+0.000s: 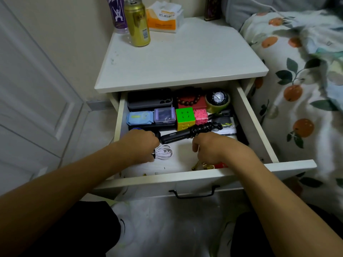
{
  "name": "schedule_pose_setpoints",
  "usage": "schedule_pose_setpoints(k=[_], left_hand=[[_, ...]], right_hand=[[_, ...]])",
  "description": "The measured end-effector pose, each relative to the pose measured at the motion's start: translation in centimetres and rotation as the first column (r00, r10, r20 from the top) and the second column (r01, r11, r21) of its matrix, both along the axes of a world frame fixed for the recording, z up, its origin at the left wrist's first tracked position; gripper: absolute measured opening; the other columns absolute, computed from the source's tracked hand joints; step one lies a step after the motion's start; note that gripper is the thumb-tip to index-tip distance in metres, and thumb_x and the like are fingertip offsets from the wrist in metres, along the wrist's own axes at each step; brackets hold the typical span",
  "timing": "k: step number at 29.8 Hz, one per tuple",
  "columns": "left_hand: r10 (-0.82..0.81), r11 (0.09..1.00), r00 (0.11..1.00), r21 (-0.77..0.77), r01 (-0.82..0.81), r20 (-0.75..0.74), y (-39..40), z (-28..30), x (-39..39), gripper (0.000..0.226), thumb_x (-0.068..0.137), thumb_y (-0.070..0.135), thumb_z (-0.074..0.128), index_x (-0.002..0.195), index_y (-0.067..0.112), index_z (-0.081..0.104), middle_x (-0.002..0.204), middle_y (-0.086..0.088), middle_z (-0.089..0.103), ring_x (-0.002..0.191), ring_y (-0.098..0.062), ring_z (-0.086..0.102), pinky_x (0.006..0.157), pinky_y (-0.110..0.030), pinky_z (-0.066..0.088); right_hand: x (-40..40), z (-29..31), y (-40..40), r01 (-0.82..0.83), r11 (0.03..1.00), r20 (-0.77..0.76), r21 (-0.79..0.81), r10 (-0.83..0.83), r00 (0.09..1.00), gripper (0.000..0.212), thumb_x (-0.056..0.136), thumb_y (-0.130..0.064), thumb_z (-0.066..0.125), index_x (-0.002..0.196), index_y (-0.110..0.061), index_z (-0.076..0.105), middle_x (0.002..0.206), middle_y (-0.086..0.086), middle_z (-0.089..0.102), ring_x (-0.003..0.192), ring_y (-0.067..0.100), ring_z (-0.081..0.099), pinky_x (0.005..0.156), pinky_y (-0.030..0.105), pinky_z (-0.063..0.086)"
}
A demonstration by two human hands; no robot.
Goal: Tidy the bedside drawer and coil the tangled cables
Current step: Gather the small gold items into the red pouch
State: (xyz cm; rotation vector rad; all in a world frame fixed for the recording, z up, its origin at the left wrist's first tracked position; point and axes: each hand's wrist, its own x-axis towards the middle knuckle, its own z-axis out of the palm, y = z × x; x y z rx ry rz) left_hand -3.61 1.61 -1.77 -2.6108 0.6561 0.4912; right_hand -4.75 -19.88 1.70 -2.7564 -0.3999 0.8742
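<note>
**Black appliance and its wound cord being held in the open drawer**

A long black appliance (pixel 176 136), seemingly a hair straightener, is being held across the middle of the open bedside drawer (pixel 202 176). The left hand (pixel 143 143) is being kept curled round its left end, and the right hand (pixel 209 147) is being kept clenched near the end where a black cord (pixel 202 127) is bunched in tight loops; whether those fingers are closing on the body or on the cord cannot be told. The body is judged to be stiff and moderately heavy, its smooth casing likely slippery, so it is best taken at both ends. The cord is judged to be springy and liable to unwind, so it is best pinched at the bundle.

A coiled white cable (pixel 164 152), soft and light, is lying on the drawer floor just beside the left hand; it is best lifted by the whole coil.

Behind the appliance, a phone case (pixel 149 99), a wipes pack (pixel 140 117), a clear box (pixel 164 115), two puzzle cubes (pixel 185 117), a bead bracelet (pixel 188 101) and a watch (pixel 217 96) are being kept in rows.

Pale lettering on the appliance is being read tentatively as "obabto". On the tabletop (pixel 181 58), a gold can (pixel 137 23), a purple bottle (pixel 117 13) and a tissue pack (pixel 163 17) are standing; their print is too small or blurred to be read.
</note>
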Motion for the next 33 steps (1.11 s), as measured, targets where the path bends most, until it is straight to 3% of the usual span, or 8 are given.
schedule_pose_setpoints(k=[3, 10, 14, 18, 21, 26, 29, 33], left_hand=[[0.132, 0.984, 0.981, -0.100, -0.146, -0.141, 0.1, -0.4, 0.5, 0.034, 0.090, 0.033, 0.066, 0.118, 0.016, 0.058, 0.115, -0.004, 0.058, 0.099, -0.020, 0.058, 0.073, -0.027, 0.036], [0.250, 0.913, 0.943, -0.271, -0.305, -0.220, 0.9, -0.5, 0.4, 0.024, 0.087, 0.026, 0.070, 0.107, 0.017, 0.059, 0.100, 0.001, 0.055, 0.087, -0.015, 0.052, 0.068, -0.023, 0.036], [0.214, 0.875, 0.966, -0.412, -0.256, -0.145, 0.2, 0.8, -0.2, 0.015, 0.088, 0.028, 0.068, 0.098, 0.019, 0.061, 0.101, 0.000, 0.057, 0.091, -0.017, 0.055, 0.075, -0.030, 0.045], [0.134, 0.745, 0.970, -0.625, -0.234, -0.203, -3.4, 1.9, -0.5, 0.018, 0.087, 0.028, 0.071, 0.103, 0.020, 0.069, 0.091, 0.008, 0.066, 0.080, -0.006, 0.060, 0.076, -0.028, 0.050], [0.001, 0.773, 0.969, -0.615, -0.158, -0.248, -7.0, 1.7, 0.0, 0.022, 0.089, 0.024, 0.070, 0.111, 0.025, 0.067, 0.091, 0.013, 0.064, 0.077, -0.002, 0.057, 0.079, -0.030, 0.051], [-0.253, 0.873, 0.948, -0.467, 0.138, -0.192, -11.8, -0.1, 0.7, 0.053, 0.086, 0.027, 0.067, 0.136, 0.030, 0.050, 0.124, 0.000, 0.056, 0.113, -0.022, 0.056, 0.085, -0.040, 0.051], [-0.308, 0.817, 0.943, -0.543, 0.195, -0.126, -12.6, -0.8, 1.1, 0.037, 0.087, 0.022, 0.060, 0.123, 0.029, 0.064, 0.120, 0.003, 0.061, 0.111, -0.021, 0.058, 0.083, -0.037, 0.052], [-0.150, 0.677, 0.986, -0.735, 0.052, -0.069, -11.5, -0.2, 2.5, 0.026, 0.082, 0.017, 0.062, 0.104, 0.025, 0.073, 0.094, 0.005, 0.064, 0.088, -0.017, 0.059, 0.077, -0.034, 0.050]], right_hand=[[0.2, 0.2, -1.2, 0.014, 0.998, -0.010, 0.056, -0.014, 1.000, 0.034, 0.090, -0.010, 0.051, 0.122, -0.019, 0.060, 0.127, 0.005, 0.057, 0.110, 0.023, 0.056, 0.085, 0.030, 0.048], [0.5, 0.4, -3.0, 0.042, 0.992, -0.007, 0.115, -0.041, 0.999, 0.034, 0.091, -0.010, 0.052, 0.122, -0.024, 0.058, 0.124, 0.001, 0.059, 0.107, 0.020, 0.058, 0.090, 0.034, 0.052], [0.3, 1.1, -3.7, 0.043, 0.991, 0.036, 0.130, -0.048, 0.998, 0.032, 0.091, -0.009, 0.053, 0.118, -0.023, 0.062, 0.123, 0.000, 0.060, 0.110, 0.019, 0.057, 0.094, 0.033, 0.050], [-0.3, 2.1, -6.2, 0.140, 0.987, 0.089, 0.085, -0.147, 0.985, 0.035, 0.088, -0.002, 0.049, 0.114, -0.019, 0.066, 0.123, 0.004, 0.062, 0.112, 0.023, 0.057, 0.094, 0.033, 0.049], [-0.8, 2.5, -7.6, 0.230, 0.961, 0.146, 0.153, -0.253, 0.956, 0.038, 0.085, 0.002, 0.047, 0.112, -0.016, 0.068, 0.120, 0.006, 0.064, 0.110, 0.024, 0.059, 0.094, 0.036, 0.051], [-1.7, 2.3, -9.7, 0.298, 0.924, 0.202, 0.241, -0.348, 0.915, 0.035, 0.085, 0.005, 0.050, 0.106, -0.014, 0.070, 0.105, 0.006, 0.070, 0.101, 0.021, 0.063, 0.090, 0.033, 0.052], [-1.4, 2.0, -10.3, 0.294, 0.924, 0.165, 0.243, -0.338, 0.927, 0.036, 0.085, 0.005, 0.053, 0.109, -0.015, 0.068, 0.104, 0.002, 0.070, 0.099, 0.018, 0.064, 0.089, 0.033, 0.054], [0.5, 1.5, -10.9, 0.306, 0.930, 0.145, 0.204, -0.338, 0.930, 0.037, 0.087, 0.002, 0.048, 0.111, -0.017, 0.068, 0.113, 0.006, 0.067, 0.104, 0.023, 0.062, 0.091, 0.040, 0.053]])
